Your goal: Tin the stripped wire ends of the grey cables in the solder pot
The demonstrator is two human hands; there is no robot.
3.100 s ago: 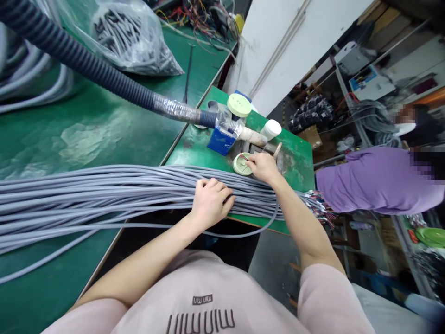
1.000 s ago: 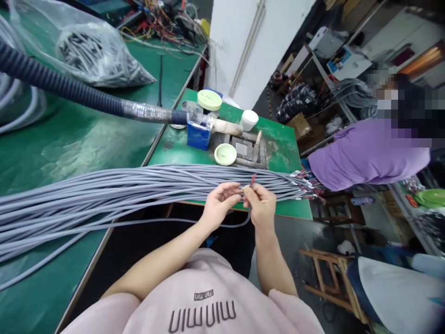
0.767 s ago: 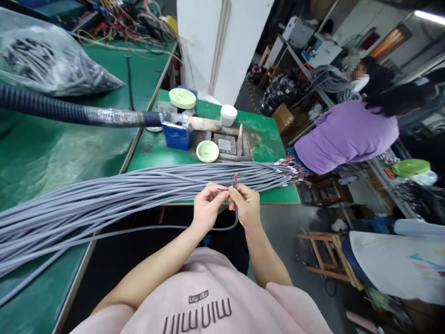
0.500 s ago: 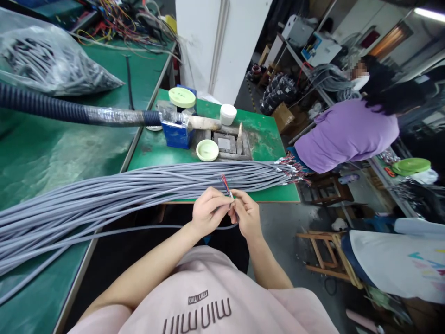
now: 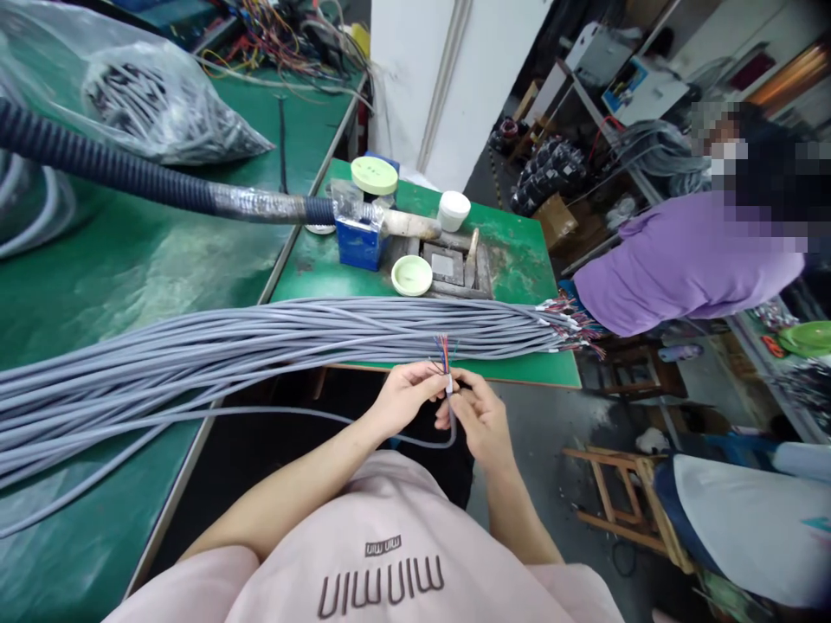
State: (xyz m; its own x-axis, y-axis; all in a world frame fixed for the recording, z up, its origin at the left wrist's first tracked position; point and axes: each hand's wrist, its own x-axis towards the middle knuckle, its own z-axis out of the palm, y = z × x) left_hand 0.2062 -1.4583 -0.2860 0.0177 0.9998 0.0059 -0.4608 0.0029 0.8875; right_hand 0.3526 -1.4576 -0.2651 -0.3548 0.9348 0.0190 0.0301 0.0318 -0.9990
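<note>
Between my hands a grey cable (image 5: 453, 428) stands with its stripped end up, a fan of thin coloured wires (image 5: 445, 346) above a white band (image 5: 449, 384). My left hand (image 5: 403, 398) pinches the cable end near that band, thumb and fingers closed. Lower down, my right hand (image 5: 481, 424) grips the grey sheath with curled fingers. From there the cable loops down and runs left below the table edge. Just beyond my hands lies a thick bundle of grey cables (image 5: 325, 329), its frayed wire ends (image 5: 575, 324) at the right.
Behind the bundle stand a shallow pale-green bowl (image 5: 411, 275), a white tub (image 5: 454, 211), a blue box (image 5: 361, 244) and a ribbed hose (image 5: 260, 206). A plastic bag (image 5: 169, 112) lies far left. A person in purple (image 5: 688, 260) and a wooden stool (image 5: 623, 493) are right.
The view has shifted, so the table things sit further right. The cable end now stands more upright, and my right hand has slid lower, showing the white band and more sheath.
</note>
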